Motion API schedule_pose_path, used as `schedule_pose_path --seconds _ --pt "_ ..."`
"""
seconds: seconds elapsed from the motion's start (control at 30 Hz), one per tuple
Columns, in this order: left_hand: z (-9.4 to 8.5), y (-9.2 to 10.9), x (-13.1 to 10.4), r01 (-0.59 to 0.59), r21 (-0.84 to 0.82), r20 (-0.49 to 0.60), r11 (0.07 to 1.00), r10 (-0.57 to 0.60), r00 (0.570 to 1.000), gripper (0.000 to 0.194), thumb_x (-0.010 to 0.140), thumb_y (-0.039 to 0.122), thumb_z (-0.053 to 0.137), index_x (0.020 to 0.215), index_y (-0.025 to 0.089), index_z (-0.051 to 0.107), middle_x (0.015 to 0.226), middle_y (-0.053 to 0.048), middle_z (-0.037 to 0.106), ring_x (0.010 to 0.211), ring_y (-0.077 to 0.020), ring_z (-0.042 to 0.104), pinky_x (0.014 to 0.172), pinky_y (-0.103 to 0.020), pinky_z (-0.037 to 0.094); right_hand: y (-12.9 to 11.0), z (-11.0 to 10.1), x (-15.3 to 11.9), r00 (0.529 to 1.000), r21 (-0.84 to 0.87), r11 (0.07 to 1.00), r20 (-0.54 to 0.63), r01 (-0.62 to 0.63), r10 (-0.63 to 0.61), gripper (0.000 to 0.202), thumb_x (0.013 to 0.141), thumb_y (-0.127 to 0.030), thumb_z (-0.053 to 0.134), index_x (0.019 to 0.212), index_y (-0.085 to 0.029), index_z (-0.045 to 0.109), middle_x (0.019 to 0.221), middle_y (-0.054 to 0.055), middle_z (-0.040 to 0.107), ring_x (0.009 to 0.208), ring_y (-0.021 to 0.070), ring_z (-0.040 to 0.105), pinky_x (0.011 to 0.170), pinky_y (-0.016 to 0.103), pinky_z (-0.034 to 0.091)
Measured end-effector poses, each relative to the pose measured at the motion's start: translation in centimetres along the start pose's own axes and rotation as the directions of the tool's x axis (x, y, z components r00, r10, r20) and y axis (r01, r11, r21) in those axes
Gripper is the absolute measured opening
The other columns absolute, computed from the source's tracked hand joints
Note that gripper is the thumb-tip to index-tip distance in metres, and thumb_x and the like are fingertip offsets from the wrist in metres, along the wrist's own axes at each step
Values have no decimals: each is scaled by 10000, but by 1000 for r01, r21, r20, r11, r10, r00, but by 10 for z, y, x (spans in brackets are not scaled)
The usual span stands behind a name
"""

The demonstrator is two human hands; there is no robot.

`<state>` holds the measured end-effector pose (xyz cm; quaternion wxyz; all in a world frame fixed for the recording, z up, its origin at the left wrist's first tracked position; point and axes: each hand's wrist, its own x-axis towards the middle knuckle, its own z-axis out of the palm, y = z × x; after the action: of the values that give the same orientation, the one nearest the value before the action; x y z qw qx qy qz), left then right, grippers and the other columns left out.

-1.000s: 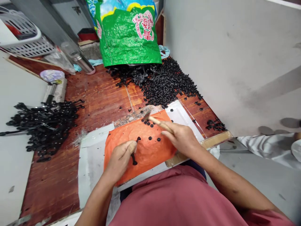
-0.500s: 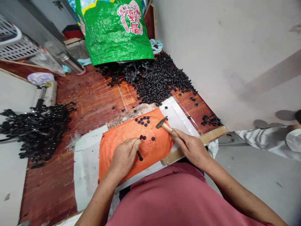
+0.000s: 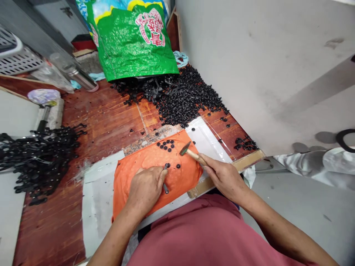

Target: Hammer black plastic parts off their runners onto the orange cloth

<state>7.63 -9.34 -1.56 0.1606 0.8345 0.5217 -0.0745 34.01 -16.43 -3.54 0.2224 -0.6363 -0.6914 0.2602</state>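
Note:
My left hand (image 3: 146, 186) is closed on a short black strap (image 3: 165, 188) with rounded ends, held over the orange cloth (image 3: 133, 166). The strap's upper end shows above my thumb, near a small round black piece. Wrapped round a wooden handle, my right hand (image 3: 222, 173) grips a small hammer (image 3: 196, 156). Its metal head hangs above the cloth, up and to the right of the strap, touching neither the strap nor my left hand. Another round black piece (image 3: 178, 166) lies between them. Several more form a small cluster (image 3: 165, 145) near the cloth's far edge.
A green bag (image 3: 135, 48) stands at the back, with a heap of small black pieces (image 3: 180, 99) below its mouth. Black straps (image 3: 41, 159) are piled at the left. A steel flask (image 3: 83, 78) stands behind; a pale wall (image 3: 249, 74) bounds the right.
The hammer has moved slightly left, and the strap has turned a little in my left hand. The whole view has shifted slightly.

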Motion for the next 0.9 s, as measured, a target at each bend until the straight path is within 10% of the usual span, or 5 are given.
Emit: schedule_pose_path --seconds 0.27,0.9 --pt "5 -2 0 -20 -51 -47 999 18 999 458 1060 361 303 764 222 623 797 -56 758 734 -217 673 785 -346 427 -38 -6 4 968 -78 965 31 251 -249 557 1051 -170 381 1602 -242 332 966 61 711 807 191 678 720 289 516" --pt "19 1 -2 8 42 -90 999 -4 996 467 1066 373 304 822 192 659 828 -68 766 803 -256 704 789 -380 396 -36 -4 8 974 -216 950 79 227 -215 557 1052 -177 374 1606 -220 325 936 65 706 760 192 648 674 290 474"
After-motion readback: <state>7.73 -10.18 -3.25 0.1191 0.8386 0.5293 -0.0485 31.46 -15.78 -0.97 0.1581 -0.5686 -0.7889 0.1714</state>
